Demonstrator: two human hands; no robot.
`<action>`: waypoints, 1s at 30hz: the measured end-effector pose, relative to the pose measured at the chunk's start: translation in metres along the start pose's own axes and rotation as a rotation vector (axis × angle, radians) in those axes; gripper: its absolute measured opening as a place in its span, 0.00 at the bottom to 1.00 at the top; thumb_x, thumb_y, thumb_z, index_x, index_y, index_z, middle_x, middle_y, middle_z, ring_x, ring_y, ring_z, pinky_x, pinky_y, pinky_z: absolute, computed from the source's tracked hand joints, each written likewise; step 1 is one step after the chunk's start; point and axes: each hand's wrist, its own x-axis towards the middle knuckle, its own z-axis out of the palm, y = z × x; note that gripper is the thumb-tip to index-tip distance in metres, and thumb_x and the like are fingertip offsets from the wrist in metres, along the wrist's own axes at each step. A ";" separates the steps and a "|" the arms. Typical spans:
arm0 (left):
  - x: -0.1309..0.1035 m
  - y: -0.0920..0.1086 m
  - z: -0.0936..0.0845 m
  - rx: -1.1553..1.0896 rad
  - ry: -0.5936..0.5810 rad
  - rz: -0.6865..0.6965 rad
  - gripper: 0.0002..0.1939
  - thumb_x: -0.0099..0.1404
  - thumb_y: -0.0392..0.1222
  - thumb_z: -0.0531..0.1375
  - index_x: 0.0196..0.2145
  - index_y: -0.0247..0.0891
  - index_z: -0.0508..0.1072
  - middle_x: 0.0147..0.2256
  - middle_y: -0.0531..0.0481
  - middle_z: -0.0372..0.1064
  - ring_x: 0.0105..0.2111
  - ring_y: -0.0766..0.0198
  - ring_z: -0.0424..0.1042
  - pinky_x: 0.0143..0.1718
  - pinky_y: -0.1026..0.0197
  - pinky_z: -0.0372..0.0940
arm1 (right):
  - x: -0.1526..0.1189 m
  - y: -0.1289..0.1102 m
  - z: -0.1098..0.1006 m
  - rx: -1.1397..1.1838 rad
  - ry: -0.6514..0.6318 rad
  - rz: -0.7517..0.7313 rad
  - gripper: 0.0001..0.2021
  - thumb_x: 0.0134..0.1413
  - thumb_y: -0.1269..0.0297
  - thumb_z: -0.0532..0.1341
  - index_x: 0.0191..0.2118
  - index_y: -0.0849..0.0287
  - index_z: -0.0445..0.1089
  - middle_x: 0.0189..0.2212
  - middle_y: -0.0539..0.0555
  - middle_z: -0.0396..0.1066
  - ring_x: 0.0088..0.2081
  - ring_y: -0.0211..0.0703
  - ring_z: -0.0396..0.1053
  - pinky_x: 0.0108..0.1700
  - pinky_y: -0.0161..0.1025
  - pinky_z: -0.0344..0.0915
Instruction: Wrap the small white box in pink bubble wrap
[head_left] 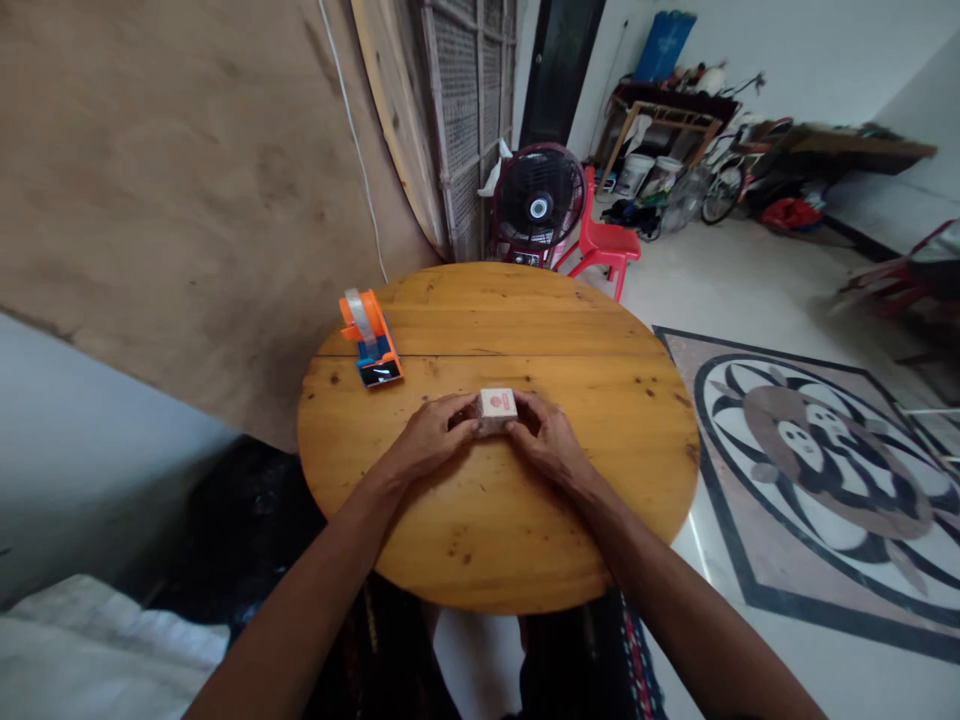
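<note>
Two bare forearms point(330, 570), entering from the lower corners, laid across the near part of the desk point(491, 550). Beside them, lower left: one pale, crumpled sheet point(105, 640), with one dark bundle point(240, 510) behind it, contents too dim to tell.

Desk: round, varnished wood with dark knots, one seam across its far half. Left hand point(435, 435) and right hand point(551, 440): close together, each gripping one side of a small box point(497, 404). Box: at about mid-desk, pale top with red print.

One tape dispenser point(385, 348), orange and blue, carrying a roll of tape; on the desk, beyond the left hand, by the far left edge. One brown panel point(187, 200), closing off the desk's left side.

Right, on the floor: one panda mosaic point(817, 450), round, dark-bordered.

Behind the desk: one fan point(538, 205); one red chair point(609, 240) just right of it, both close to the far edge.

Farther: one bicycle point(724, 192), one cluttered table point(675, 108), one dark door point(559, 75).
</note>
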 end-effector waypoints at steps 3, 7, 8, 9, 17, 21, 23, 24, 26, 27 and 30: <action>-0.001 -0.002 0.001 -0.024 -0.001 -0.010 0.19 0.60 0.36 0.55 0.49 0.37 0.73 0.35 0.50 0.73 0.33 0.64 0.68 0.37 0.62 0.63 | -0.001 0.000 0.001 -0.015 0.011 -0.004 0.23 0.49 0.69 0.59 0.54 0.59 0.68 0.50 0.60 0.74 0.52 0.52 0.70 0.58 0.54 0.62; -0.002 -0.014 0.001 -0.086 0.038 -0.061 0.24 0.58 0.35 0.55 0.54 0.34 0.69 0.33 0.50 0.72 0.30 0.66 0.68 0.34 0.64 0.64 | -0.003 0.003 -0.004 0.021 0.031 0.012 0.26 0.45 0.70 0.59 0.55 0.58 0.66 0.53 0.59 0.71 0.55 0.52 0.68 0.59 0.54 0.62; -0.002 -0.017 0.000 -0.075 0.078 -0.079 0.26 0.58 0.35 0.56 0.56 0.32 0.67 0.33 0.50 0.72 0.30 0.66 0.68 0.34 0.64 0.64 | -0.004 0.005 -0.005 0.038 0.045 0.026 0.26 0.45 0.70 0.59 0.55 0.57 0.67 0.53 0.59 0.70 0.55 0.52 0.67 0.59 0.53 0.62; -0.003 -0.018 0.000 -0.042 0.111 -0.093 0.27 0.58 0.36 0.56 0.56 0.32 0.67 0.33 0.50 0.72 0.29 0.66 0.68 0.34 0.63 0.64 | -0.005 0.007 -0.007 0.058 0.063 0.044 0.25 0.46 0.70 0.59 0.54 0.57 0.67 0.53 0.58 0.71 0.55 0.51 0.68 0.58 0.52 0.63; -0.002 0.001 -0.002 0.294 0.084 0.014 0.12 0.59 0.39 0.57 0.41 0.38 0.76 0.33 0.48 0.72 0.33 0.61 0.68 0.38 0.59 0.62 | -0.006 -0.001 -0.009 -0.156 0.019 0.057 0.17 0.51 0.69 0.60 0.48 0.56 0.74 0.41 0.56 0.77 0.44 0.50 0.72 0.52 0.50 0.66; 0.000 0.001 0.001 0.273 0.027 0.068 0.12 0.62 0.36 0.54 0.41 0.37 0.75 0.34 0.47 0.72 0.34 0.60 0.68 0.40 0.58 0.62 | -0.006 -0.007 -0.008 -0.209 -0.009 0.000 0.16 0.53 0.71 0.57 0.46 0.56 0.75 0.42 0.57 0.77 0.44 0.50 0.72 0.52 0.50 0.64; 0.001 -0.001 0.003 0.247 0.010 0.081 0.13 0.62 0.36 0.54 0.42 0.37 0.75 0.34 0.47 0.72 0.36 0.60 0.68 0.42 0.58 0.62 | -0.007 -0.006 -0.007 -0.207 -0.008 0.006 0.15 0.53 0.71 0.58 0.45 0.57 0.76 0.41 0.57 0.78 0.43 0.49 0.72 0.51 0.49 0.65; 0.001 -0.002 0.003 0.234 0.006 0.085 0.14 0.62 0.35 0.53 0.42 0.37 0.76 0.35 0.47 0.72 0.36 0.60 0.68 0.42 0.58 0.62 | -0.007 -0.006 -0.006 -0.206 -0.007 0.009 0.15 0.52 0.72 0.58 0.44 0.57 0.76 0.40 0.57 0.78 0.42 0.49 0.72 0.51 0.49 0.65; 0.001 -0.001 0.004 0.218 0.009 0.081 0.14 0.62 0.35 0.54 0.41 0.36 0.76 0.34 0.47 0.72 0.35 0.60 0.68 0.41 0.58 0.62 | -0.008 -0.006 -0.006 -0.200 0.000 0.018 0.15 0.51 0.72 0.58 0.44 0.58 0.76 0.39 0.57 0.78 0.42 0.50 0.73 0.50 0.49 0.65; 0.001 0.000 0.004 0.216 0.018 0.071 0.13 0.61 0.35 0.54 0.41 0.35 0.76 0.33 0.47 0.72 0.34 0.61 0.68 0.40 0.59 0.62 | -0.007 -0.006 -0.006 -0.190 0.004 0.021 0.15 0.51 0.72 0.58 0.43 0.58 0.76 0.39 0.57 0.78 0.41 0.49 0.73 0.49 0.48 0.66; 0.000 0.001 0.003 0.172 0.044 0.023 0.15 0.57 0.33 0.56 0.42 0.35 0.76 0.32 0.48 0.72 0.32 0.63 0.68 0.38 0.60 0.63 | -0.007 -0.006 -0.006 -0.133 0.024 0.037 0.16 0.50 0.72 0.57 0.44 0.57 0.75 0.37 0.55 0.78 0.39 0.47 0.73 0.46 0.44 0.68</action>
